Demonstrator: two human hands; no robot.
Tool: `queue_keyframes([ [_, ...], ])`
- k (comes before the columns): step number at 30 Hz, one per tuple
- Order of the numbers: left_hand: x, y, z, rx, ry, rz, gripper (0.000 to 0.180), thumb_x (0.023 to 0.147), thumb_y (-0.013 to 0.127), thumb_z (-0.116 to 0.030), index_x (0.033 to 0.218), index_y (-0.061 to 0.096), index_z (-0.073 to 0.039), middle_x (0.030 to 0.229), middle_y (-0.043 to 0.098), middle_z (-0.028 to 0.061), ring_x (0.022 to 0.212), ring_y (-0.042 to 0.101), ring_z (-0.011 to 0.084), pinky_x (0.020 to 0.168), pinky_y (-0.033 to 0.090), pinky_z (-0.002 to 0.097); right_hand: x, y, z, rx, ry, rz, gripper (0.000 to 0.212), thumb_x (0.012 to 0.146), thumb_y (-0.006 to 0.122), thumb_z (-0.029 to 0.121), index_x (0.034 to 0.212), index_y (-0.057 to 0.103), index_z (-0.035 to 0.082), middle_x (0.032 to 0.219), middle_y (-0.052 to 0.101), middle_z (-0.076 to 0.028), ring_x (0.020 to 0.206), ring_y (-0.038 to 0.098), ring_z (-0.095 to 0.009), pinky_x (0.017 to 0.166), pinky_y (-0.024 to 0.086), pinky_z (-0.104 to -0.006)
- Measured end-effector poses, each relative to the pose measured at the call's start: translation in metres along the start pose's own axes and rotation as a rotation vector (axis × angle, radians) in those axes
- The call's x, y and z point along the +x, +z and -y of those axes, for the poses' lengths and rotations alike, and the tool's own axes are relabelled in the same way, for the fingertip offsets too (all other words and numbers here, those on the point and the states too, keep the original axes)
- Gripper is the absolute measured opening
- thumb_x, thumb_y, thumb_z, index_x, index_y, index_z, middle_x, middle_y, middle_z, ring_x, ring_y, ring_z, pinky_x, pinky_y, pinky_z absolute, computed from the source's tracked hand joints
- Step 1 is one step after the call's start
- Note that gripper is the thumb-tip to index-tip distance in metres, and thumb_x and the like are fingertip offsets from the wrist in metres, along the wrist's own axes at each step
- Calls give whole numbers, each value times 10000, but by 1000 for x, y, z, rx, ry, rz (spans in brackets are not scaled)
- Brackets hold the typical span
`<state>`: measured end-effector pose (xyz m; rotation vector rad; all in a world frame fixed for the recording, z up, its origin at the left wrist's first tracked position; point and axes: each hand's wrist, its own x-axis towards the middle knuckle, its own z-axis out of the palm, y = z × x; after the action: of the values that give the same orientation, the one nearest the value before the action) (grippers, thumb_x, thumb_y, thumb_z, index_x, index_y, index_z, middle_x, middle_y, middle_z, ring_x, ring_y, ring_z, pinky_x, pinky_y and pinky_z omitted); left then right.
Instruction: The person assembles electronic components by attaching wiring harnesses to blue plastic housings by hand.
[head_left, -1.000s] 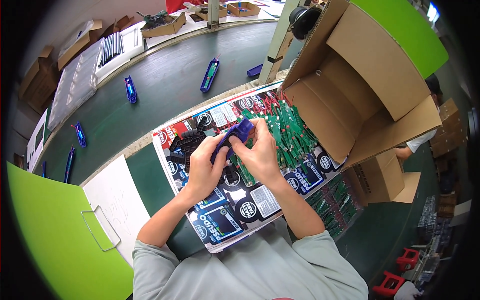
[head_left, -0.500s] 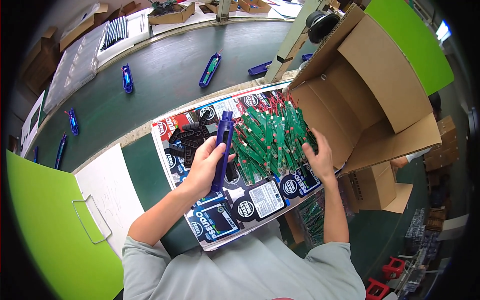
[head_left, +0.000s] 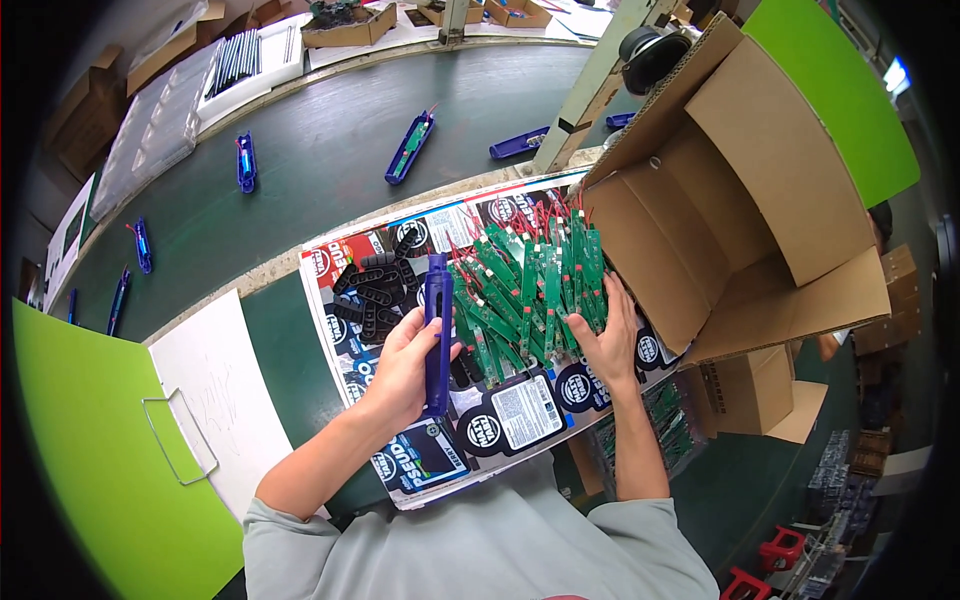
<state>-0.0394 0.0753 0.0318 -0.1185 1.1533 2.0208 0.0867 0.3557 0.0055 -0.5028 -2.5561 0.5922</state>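
My left hand (head_left: 405,365) grips a long dark-blue plastic housing (head_left: 438,340), held nearly upright above the printed board (head_left: 440,480). A pile of narrow green circuit boards (head_left: 520,290) with red wires at their far ends lies just right of the housing. At the pile's right edge rests my right hand (head_left: 608,340), its fingers apart and its thumb against the boards; no board is seen lifted in it. Several small black oval plastic parts (head_left: 375,290) lie to the left of the housing.
Beyond the board, blue housings (head_left: 410,148) with parts inside are spaced along a green conveyor belt (head_left: 320,160). An open cardboard box (head_left: 700,230) stands on the right beside a metal post (head_left: 600,85). On the left are a white sheet (head_left: 220,400) and a lime-green panel (head_left: 110,450).
My right hand has shifted slightly left and down onto the edge of the pile. The housing in my left hand has moved a little downward and turned more upright.
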Motion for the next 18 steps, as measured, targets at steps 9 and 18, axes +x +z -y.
queue_keyframes([
  [9, 17, 4, 0, 12, 46, 21, 257, 1049, 537, -173, 1285, 569, -76, 1156, 604, -15, 1054, 604, 119, 1035, 501, 380, 33, 38, 37, 44, -88, 43, 840, 853, 701, 547, 1360, 481, -85, 1437, 458, -294, 1311, 436, -435, 1121, 328, -514],
  [18, 34, 7, -1, 75, 93, 29, 213, 1052, 532, -184, 1231, 565, -74, 1056, 606, -14, 942, 615, 88, 937, 544, 302, 94, 13, 1, 104, -55, -54, 415, 966, 590, 303, 1171, 671, -48, 1217, 647, -248, 1082, 620, -397, 980, 474, -452],
])
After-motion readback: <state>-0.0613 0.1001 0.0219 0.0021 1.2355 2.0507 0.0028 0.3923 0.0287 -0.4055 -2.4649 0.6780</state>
